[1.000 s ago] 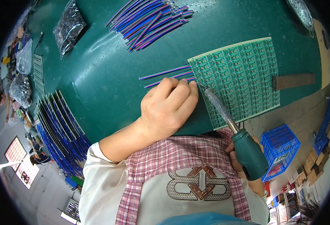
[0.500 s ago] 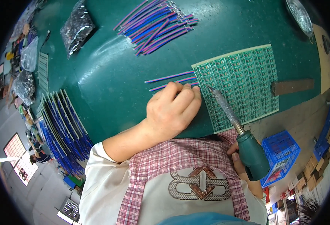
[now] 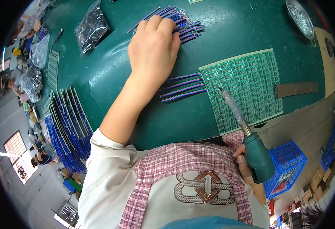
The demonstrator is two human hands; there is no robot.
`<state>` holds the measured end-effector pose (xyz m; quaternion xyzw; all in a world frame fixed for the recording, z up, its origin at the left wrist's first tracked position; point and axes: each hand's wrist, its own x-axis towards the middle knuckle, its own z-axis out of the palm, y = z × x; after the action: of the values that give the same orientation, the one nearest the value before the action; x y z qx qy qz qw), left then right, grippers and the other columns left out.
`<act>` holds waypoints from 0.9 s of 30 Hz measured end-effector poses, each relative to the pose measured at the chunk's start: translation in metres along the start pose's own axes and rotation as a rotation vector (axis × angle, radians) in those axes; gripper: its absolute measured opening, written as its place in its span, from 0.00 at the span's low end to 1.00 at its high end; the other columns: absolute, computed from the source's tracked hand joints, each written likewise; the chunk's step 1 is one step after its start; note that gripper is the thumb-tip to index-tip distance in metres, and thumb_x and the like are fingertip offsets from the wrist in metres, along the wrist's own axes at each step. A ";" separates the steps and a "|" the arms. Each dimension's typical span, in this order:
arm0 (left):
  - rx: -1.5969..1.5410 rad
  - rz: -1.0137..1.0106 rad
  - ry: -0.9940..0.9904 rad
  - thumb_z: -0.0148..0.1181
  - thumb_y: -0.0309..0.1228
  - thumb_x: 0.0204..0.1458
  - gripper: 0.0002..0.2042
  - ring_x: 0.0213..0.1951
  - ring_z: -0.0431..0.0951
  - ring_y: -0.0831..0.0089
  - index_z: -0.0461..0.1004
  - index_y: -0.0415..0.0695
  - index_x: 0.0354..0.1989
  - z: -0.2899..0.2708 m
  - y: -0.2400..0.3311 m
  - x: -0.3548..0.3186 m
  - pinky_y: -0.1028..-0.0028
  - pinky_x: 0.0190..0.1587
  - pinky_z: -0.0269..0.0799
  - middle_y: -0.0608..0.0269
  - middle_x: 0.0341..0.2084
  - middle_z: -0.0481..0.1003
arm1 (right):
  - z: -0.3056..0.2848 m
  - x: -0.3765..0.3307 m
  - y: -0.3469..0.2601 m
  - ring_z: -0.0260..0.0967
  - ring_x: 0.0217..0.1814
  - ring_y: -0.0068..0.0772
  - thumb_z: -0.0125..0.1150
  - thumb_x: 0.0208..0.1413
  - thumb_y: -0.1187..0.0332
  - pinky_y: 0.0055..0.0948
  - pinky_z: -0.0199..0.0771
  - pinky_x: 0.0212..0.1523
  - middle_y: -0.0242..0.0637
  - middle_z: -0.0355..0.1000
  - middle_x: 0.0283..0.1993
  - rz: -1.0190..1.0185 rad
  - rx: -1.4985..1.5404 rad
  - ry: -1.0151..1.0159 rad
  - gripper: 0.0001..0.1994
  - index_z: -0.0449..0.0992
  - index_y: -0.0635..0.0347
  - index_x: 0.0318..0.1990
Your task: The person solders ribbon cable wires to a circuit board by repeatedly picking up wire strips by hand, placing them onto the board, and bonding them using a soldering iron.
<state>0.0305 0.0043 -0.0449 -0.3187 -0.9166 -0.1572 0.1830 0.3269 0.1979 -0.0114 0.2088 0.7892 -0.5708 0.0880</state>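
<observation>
My left hand point(image 3: 154, 49) reaches far out across the green mat point(image 3: 110, 72) and rests on a loose pile of purple-blue ribbon cables point(image 3: 186, 24), fingers curled over them. A green circuit board panel point(image 3: 251, 84) lies flat to the right, with three ribbon cables point(image 3: 182, 87) attached along its left edge. My right hand point(image 3: 245, 168) grips the green handle of a soldering iron point(image 3: 251, 145), whose tip hovers over the panel's lower left part.
A fanned stack of finished panels with blue cables point(image 3: 66, 122) lies at the left. Plastic bags of parts point(image 3: 91, 26) sit at the back left. A metal dish point(image 3: 300, 17) stands at the back right, a brown strip point(image 3: 295, 89) right of the panel, a blue crate point(image 3: 287, 168) below.
My left hand has left the panel's left edge and moved forward to the cable pile. The soldering iron has stayed over the panel.
</observation>
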 end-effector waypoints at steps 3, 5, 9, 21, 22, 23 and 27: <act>-0.060 -0.027 -0.005 0.64 0.24 0.49 0.04 0.32 0.75 0.59 0.76 0.40 0.32 0.000 -0.003 0.001 0.67 0.36 0.72 0.59 0.28 0.74 | -0.002 0.003 0.003 0.73 0.31 0.28 0.65 0.53 0.66 0.28 0.71 0.34 0.32 0.76 0.29 -0.159 -0.144 0.022 0.10 0.76 0.62 0.38; -0.256 -0.136 -0.055 0.63 0.25 0.48 0.04 0.36 0.75 0.55 0.76 0.42 0.31 -0.001 -0.008 0.001 0.60 0.38 0.72 0.56 0.28 0.74 | -0.005 0.007 0.004 0.78 0.27 0.29 0.67 0.49 0.71 0.27 0.76 0.31 0.30 0.78 0.27 -0.226 -0.219 0.015 0.12 0.75 0.62 0.41; -0.498 -0.082 0.154 0.62 0.19 0.46 0.06 0.28 0.75 0.59 0.73 0.39 0.32 -0.012 0.005 -0.006 0.68 0.31 0.72 0.56 0.26 0.73 | -0.007 0.009 0.002 0.78 0.28 0.28 0.69 0.48 0.71 0.27 0.76 0.30 0.30 0.78 0.27 -0.227 -0.283 -0.099 0.20 0.71 0.64 0.49; -0.427 0.178 -0.111 0.66 0.15 0.39 0.12 0.29 0.77 0.64 0.78 0.35 0.35 -0.021 0.061 -0.086 0.70 0.30 0.74 0.58 0.28 0.75 | -0.007 0.001 0.011 0.73 0.30 0.31 0.68 0.48 0.67 0.30 0.71 0.33 0.34 0.76 0.33 -0.201 -0.312 -0.076 0.14 0.76 0.59 0.42; -0.405 0.202 -0.070 0.67 0.16 0.37 0.12 0.28 0.77 0.67 0.78 0.35 0.34 -0.018 0.062 -0.086 0.72 0.28 0.74 0.60 0.26 0.75 | -0.008 0.001 0.013 0.76 0.30 0.35 0.74 0.40 0.68 0.32 0.75 0.29 0.33 0.77 0.38 -0.245 -0.275 -0.053 0.16 0.81 0.51 0.40; -0.407 0.199 -0.071 0.67 0.16 0.37 0.12 0.28 0.77 0.67 0.78 0.35 0.34 -0.019 0.063 -0.086 0.72 0.28 0.74 0.60 0.26 0.75 | -0.009 0.001 0.013 0.76 0.30 0.35 0.74 0.40 0.68 0.32 0.75 0.29 0.33 0.77 0.38 -0.243 -0.277 -0.056 0.16 0.81 0.51 0.40; -0.348 0.219 -0.067 0.67 0.18 0.37 0.13 0.28 0.77 0.69 0.79 0.35 0.35 -0.019 0.064 -0.084 0.73 0.27 0.73 0.61 0.26 0.74 | -0.009 -0.001 0.014 0.76 0.30 0.34 0.74 0.39 0.67 0.32 0.73 0.28 0.32 0.76 0.38 -0.243 -0.391 -0.073 0.15 0.82 0.47 0.39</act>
<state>0.1376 0.0001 -0.0542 -0.4482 -0.8411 -0.2819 0.1105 0.3344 0.2098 -0.0200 0.0705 0.9004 -0.4206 0.0858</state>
